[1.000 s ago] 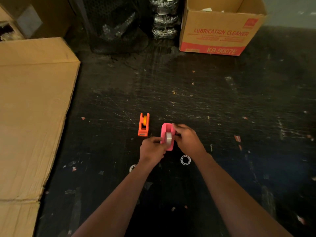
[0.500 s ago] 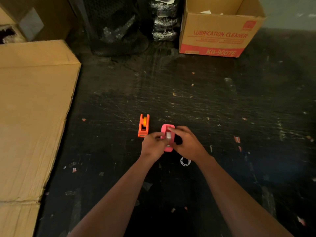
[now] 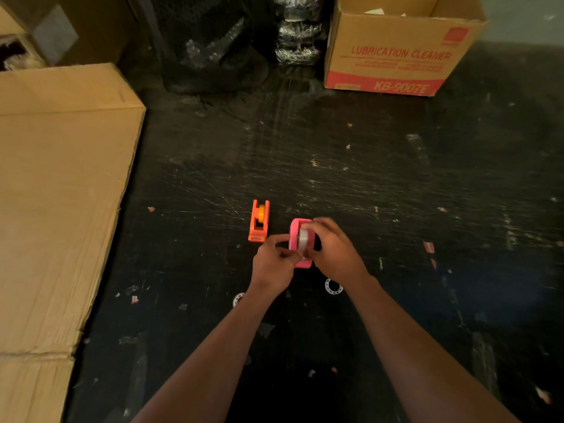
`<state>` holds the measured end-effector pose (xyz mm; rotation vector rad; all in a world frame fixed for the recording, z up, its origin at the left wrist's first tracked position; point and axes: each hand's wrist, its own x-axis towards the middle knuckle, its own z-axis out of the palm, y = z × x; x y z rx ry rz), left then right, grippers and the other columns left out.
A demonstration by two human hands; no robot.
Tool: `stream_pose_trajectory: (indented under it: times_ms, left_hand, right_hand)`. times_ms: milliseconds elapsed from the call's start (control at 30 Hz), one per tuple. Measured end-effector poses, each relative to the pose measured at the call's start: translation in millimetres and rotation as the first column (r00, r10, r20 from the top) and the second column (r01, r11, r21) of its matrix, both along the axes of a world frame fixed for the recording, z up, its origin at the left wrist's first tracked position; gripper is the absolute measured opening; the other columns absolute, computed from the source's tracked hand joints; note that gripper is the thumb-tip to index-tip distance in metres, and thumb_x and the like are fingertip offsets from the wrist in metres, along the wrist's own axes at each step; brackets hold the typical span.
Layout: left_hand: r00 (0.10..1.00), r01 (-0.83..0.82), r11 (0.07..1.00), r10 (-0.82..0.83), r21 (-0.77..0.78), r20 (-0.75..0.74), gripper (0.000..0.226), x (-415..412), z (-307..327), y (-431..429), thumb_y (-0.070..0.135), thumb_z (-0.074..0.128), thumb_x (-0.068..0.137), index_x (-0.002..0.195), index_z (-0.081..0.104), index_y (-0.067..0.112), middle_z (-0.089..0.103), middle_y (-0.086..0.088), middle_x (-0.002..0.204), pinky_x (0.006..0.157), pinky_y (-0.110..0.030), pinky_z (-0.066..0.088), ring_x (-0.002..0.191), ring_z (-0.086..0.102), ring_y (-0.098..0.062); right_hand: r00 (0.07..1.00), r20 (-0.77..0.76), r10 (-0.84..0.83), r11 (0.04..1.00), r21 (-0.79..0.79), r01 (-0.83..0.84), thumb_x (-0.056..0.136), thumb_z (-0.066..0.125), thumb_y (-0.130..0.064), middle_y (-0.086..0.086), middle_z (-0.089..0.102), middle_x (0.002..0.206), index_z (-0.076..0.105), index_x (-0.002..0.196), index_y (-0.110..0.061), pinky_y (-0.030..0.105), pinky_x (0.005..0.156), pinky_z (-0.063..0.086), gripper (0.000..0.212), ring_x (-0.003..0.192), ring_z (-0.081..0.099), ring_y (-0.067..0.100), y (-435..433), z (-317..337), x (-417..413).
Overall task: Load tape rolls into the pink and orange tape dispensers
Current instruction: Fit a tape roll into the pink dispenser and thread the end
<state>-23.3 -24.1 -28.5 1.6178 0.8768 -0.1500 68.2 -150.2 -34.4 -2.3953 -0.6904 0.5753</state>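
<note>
Down near the middle of the frame, the small pink plastic tape dispenser [image 3: 296, 239] sits on the scratched black worktop [image 3: 381, 193], caught between both hands. The right hand [image 3: 334, 250] curls over it from the right, fingers clasped on the whitish tape roll [image 3: 303, 238] that stands on edge in the dispenser's cradle. The left hand [image 3: 273, 264] comes in from the lower left with fingers bunched in a pinch at the dispenser's near end; what it pinches is too small to tell. Both bare forearms reach up from the bottom of the frame and converge there.

Just to the upper left, apart from the hands, stands the small orange plastic tape dispenser [image 3: 259, 221], with a yellow-orange roll seated in it.

Two white plastic rings lie flat on the worktop: one [image 3: 333, 286] just beside the right wrist, the other [image 3: 238, 299] half hidden by the left forearm. A flattened brown cardboard sheet [image 3: 58, 193] fills the left of the frame, and an open cardboard box with red lettering [image 3: 396, 53] stands at the upper right. Paper scraps dot the surface.
</note>
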Motion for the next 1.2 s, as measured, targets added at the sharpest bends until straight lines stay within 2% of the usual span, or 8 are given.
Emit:
stream_pose_trajectory:
  times_ms: [100, 233, 400, 600, 700, 833, 1033, 1200]
  left_hand:
    - [0.999, 0.032, 0.999, -0.032, 0.024, -0.021, 0.041, -1.9, 0.8, -2.3, 0.019, 0.072, 0.095, 0.134, 0.060, 0.022, 0.075, 0.005, 0.092, 0.079, -0.044, 0.064, 0.082, 0.075, -0.019]
    - [1.000, 0.012, 1.000, -0.012, -0.026, -0.022, 0.052, -5.4, -2.1, -5.2, 0.015, 0.068, 0.098, 0.147, 0.051, 0.020, 0.074, 0.004, 0.091, 0.069, -0.033, 0.060, 0.072, 0.067, -0.013]
    - [1.000, -0.028, 0.996, 0.028, -0.082, -0.003, 0.057, -6.8, -4.6, -6.8, 0.017, 0.067, 0.099, 0.150, 0.044, 0.022, 0.075, 0.000, 0.098, 0.075, -0.034, 0.061, 0.081, 0.071, -0.012]
    - [0.998, -0.058, 0.994, 0.060, -0.095, 0.018, 0.062, -7.7, -8.7, -8.7, 0.010, 0.068, 0.097, 0.151, 0.041, 0.024, 0.076, -0.002, 0.106, 0.082, -0.032, 0.063, 0.095, 0.074, -0.009]
    - [0.998, -0.056, 0.995, 0.058, -0.087, 0.020, 0.063, -9.3, -9.9, -9.3, 0.011, 0.070, 0.096, 0.151, 0.041, 0.024, 0.076, -0.003, 0.106, 0.084, -0.034, 0.064, 0.095, 0.074, -0.011]
    - [1.000, -0.030, 0.999, 0.030, -0.032, 0.000, 0.060, -10.5, -11.5, -10.2, 0.014, 0.070, 0.096, 0.148, 0.044, 0.024, 0.076, -0.003, 0.103, 0.085, -0.042, 0.065, 0.090, 0.075, -0.014]
    - [0.999, -0.010, 1.000, 0.010, 0.003, -0.044, 0.057, -18.2, -16.9, -15.2, 0.024, 0.074, 0.094, 0.145, 0.049, 0.024, 0.076, -0.003, 0.098, 0.081, -0.046, 0.065, 0.085, 0.076, -0.024]
    - [0.999, -0.012, 1.000, 0.013, 0.014, -0.046, 0.059, -19.7, -22.3, -15.3, 0.023, 0.074, 0.093, 0.147, 0.049, 0.022, 0.077, -0.002, 0.096, 0.082, -0.045, 0.064, 0.083, 0.074, -0.018]
  right_hand:
    - [1.000, 0.012, -0.005, 0.999, -0.035, 0.006, 0.092, 0.072, -0.013, 0.002, 0.047, 0.147, 0.057, 0.139, -0.020, 0.039, 0.107, 0.051, 0.050, 0.132, 0.054, 0.021, 2.1, 3.8, -1.6]
    - [1.000, 0.015, -0.007, 0.999, -0.050, 0.008, 0.091, 0.073, -0.012, 0.002, 0.046, 0.147, 0.055, 0.141, -0.021, 0.041, 0.105, 0.053, 0.053, 0.131, 0.056, 0.022, 4.4, 4.6, -1.5]
    - [0.999, -0.007, 0.050, 0.995, -0.091, -0.050, 0.091, 0.074, -0.015, 0.000, 0.043, 0.148, 0.052, 0.148, -0.019, 0.028, 0.107, 0.045, 0.061, 0.132, 0.053, 0.019, 0.2, 5.5, 4.3]
    - [0.998, -0.034, -0.059, 0.996, -0.076, 0.057, 0.091, 0.076, -0.016, 0.001, 0.049, 0.144, 0.056, 0.135, -0.024, 0.037, 0.101, 0.053, 0.049, 0.128, 0.058, 0.021, 5.1, 4.4, -0.5]
    - [0.993, -0.077, -0.091, 0.995, -0.053, 0.087, 0.090, 0.078, -0.019, 0.003, 0.051, 0.147, 0.053, 0.141, -0.025, 0.041, 0.104, 0.053, 0.057, 0.130, 0.058, 0.022, 4.0, 3.5, -1.6]
    - [0.984, -0.168, -0.056, 0.997, -0.054, 0.048, 0.091, 0.073, -0.011, 0.005, 0.048, 0.154, 0.037, 0.158, -0.027, 0.047, 0.111, 0.051, 0.078, 0.136, 0.055, 0.022, -2.3, 3.8, 4.2]
    - [0.981, -0.185, -0.051, 0.994, -0.103, 0.032, 0.098, 0.063, -0.011, 0.010, 0.052, 0.156, 0.028, 0.163, -0.027, 0.049, 0.112, 0.049, 0.076, 0.138, 0.055, 0.025, -3.5, 1.7, 7.7]
    - [0.984, -0.179, -0.012, 0.993, -0.121, -0.010, 0.098, 0.065, -0.016, 0.011, 0.046, 0.157, 0.022, 0.165, -0.031, 0.048, 0.111, 0.050, 0.081, 0.135, 0.057, 0.025, -3.4, 2.2, 7.7]
